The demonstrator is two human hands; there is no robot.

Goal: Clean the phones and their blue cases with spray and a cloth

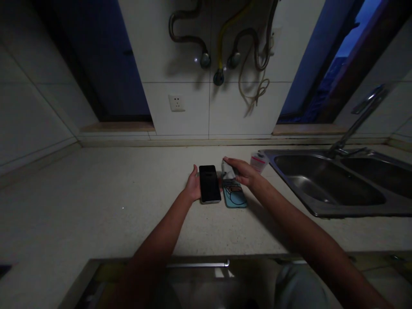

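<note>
A black phone (210, 183) lies screen up on the pale countertop (96, 201). My left hand (193, 185) rests against its left edge, fingers curled along the side. Right of the phone lies a blue phone case (234, 195) with a drawing on it. My right hand (242, 171) hovers over the case's far end, fingers closed on a small whitish object (227, 170) that I cannot make out.
A small white container with a pink label (259, 162) stands by the steel double sink (325, 182) at the right, with a tap (360, 116) behind. A wall socket (177, 103) and hanging hoses (222, 47) are on the tiled back wall. Dim light.
</note>
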